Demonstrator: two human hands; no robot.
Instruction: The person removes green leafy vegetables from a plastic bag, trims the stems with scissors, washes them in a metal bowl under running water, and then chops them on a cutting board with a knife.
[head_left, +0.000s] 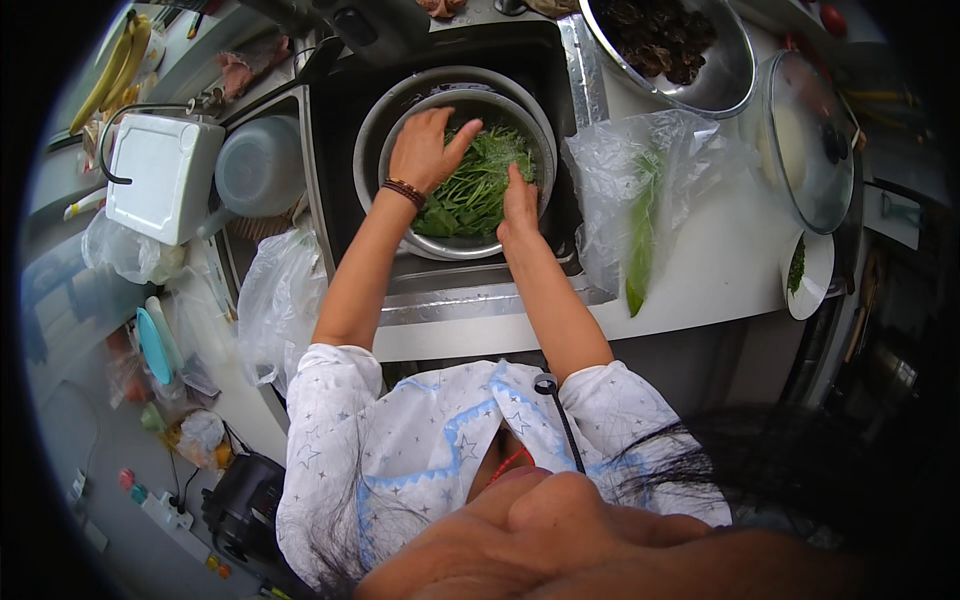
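Leafy greens (480, 191) with long stems lie in water in a metal colander or basin (390, 150), which is nested in a larger metal bowl (367, 135) in the dark sink (337, 157). My left hand (429, 150), with a beaded bracelet at the wrist, is over the left side of the greens, its fingers spread and nothing held. At the right side, my right hand (521, 202) stands edge-on against the greens inside the rim, thumb and fingers apart. Bubbles or splashing water show between the hands.
Right of the sink are a plastic bag (600, 172) with a long green leaf (641, 247), a steel bowl of dark wood-ear-like pieces (720, 82), a glass lid (810, 150) and a white dish (814, 292). To the left are a translucent ladle (259, 169), a white container (161, 176) and another plastic bag (281, 300).
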